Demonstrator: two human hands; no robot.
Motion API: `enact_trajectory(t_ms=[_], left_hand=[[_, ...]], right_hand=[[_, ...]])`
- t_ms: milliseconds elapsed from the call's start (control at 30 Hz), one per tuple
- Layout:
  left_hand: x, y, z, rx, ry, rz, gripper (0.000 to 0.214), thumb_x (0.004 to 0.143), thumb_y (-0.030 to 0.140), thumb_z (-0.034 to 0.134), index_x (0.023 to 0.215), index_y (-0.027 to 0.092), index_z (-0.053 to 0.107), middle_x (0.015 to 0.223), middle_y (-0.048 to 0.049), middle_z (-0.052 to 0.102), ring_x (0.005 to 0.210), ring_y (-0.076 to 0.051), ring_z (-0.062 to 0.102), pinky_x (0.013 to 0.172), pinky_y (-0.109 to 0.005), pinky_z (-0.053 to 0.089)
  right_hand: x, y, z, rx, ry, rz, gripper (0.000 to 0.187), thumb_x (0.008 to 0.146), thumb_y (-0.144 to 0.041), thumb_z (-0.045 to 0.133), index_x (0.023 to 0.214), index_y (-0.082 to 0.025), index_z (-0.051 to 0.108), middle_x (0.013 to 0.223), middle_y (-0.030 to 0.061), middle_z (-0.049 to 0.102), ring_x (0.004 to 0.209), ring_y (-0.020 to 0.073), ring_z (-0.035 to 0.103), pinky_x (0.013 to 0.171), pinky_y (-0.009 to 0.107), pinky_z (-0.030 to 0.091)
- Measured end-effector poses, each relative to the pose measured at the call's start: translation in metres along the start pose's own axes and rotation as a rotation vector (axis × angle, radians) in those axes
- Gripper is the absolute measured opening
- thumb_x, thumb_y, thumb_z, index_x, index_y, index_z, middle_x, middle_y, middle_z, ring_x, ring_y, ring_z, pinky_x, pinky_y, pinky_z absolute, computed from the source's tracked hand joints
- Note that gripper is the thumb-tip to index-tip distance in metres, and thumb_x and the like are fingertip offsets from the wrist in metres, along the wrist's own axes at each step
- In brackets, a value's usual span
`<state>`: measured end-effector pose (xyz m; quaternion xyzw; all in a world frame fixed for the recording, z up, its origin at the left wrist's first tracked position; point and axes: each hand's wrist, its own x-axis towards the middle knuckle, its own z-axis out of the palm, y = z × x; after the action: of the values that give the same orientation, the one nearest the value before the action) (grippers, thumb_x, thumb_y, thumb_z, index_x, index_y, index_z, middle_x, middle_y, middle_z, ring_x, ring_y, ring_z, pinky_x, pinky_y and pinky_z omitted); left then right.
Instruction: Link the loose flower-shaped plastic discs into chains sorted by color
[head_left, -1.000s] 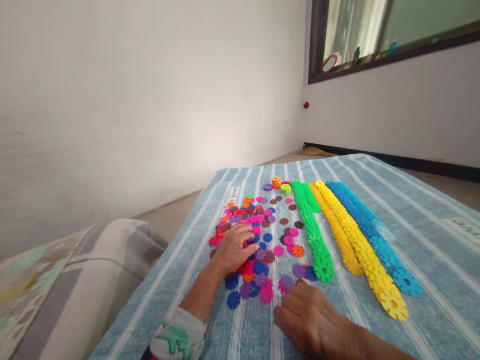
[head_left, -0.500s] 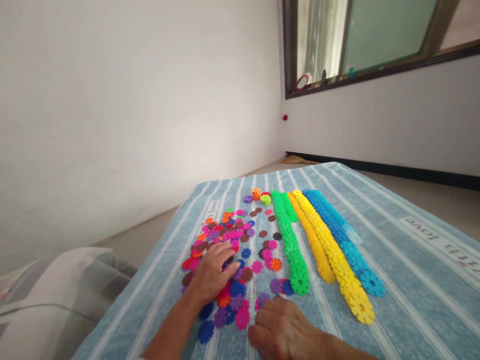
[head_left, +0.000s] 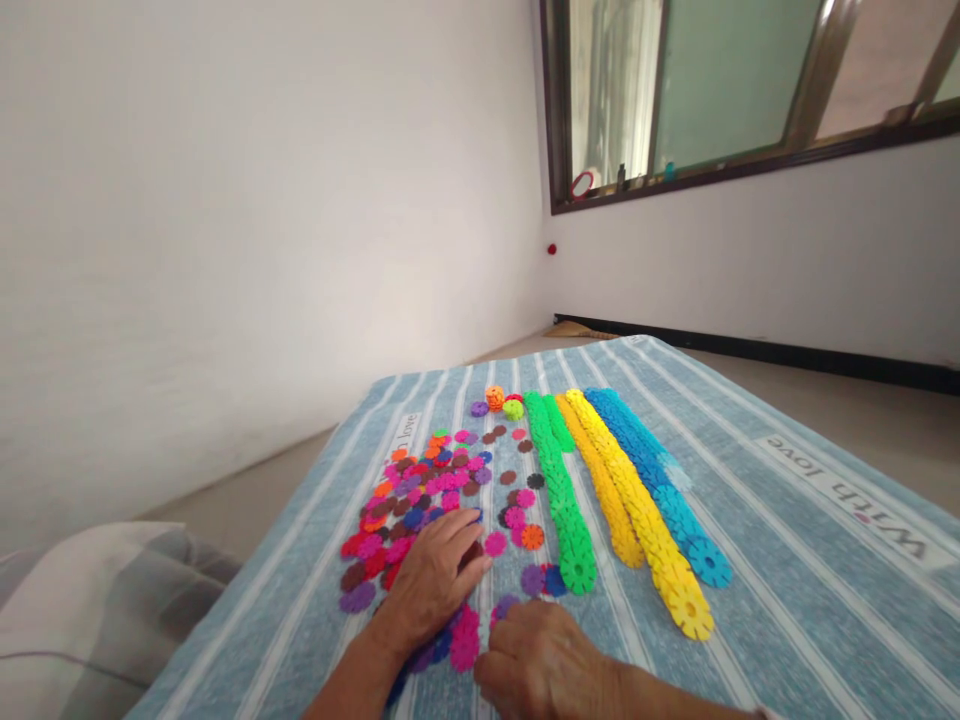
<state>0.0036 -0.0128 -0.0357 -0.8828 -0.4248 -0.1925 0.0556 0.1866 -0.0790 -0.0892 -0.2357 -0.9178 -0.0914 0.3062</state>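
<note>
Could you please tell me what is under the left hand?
Colourful discs show around the left hand, including pink and blue ones on its thumb side. What lies directly beneath the palm is covered and cannot be seen.

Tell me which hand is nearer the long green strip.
Right. The right hand is just off the near end of the long green strip; the left hand lies farther off, left of it, over loose discs.

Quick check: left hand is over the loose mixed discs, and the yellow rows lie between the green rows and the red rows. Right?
One colour is wrong: in the head view, the yellow rows lie between the green rows and blue rows, not red. The left hand is over the loose mixed discs.
</note>
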Motion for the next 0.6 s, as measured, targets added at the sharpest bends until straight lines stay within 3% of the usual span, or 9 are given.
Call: enact_trajectory(t_ms=[267,600], left_hand=[[-0.002,0.016,-0.007,0.013,-0.010,-0.012,0.020,0.085,0.027,0.061,0.102,0.020,0.068,0.120,-0.0105,0.068,0.113,-0.026,0.062,0.098,-0.045,0.052],[-0.009,0.026,-0.008,-0.114,0.003,-0.026,0.018,0.086,0.022,0.058,0.099,0.019,0.069,0.114,-0.0092,0.070,0.110,-0.023,0.063,0.099,-0.041,0.051]], right_hand=[[0.001,-0.005,-0.013,0.028,-0.049,0.039,0.016,0.072,-0.017,0.060,0.074,-0.022,0.045,0.069,-0.0018,0.058,0.057,0.0160,0.051,0.047,0.033,0.021],[0.000,-0.007,-0.013,0.091,0.176,0.039,0.017,0.069,-0.009,0.053,0.075,-0.023,0.045,0.064,-0.0019,0.055,0.053,0.0164,0.049,0.048,0.032,0.020]])
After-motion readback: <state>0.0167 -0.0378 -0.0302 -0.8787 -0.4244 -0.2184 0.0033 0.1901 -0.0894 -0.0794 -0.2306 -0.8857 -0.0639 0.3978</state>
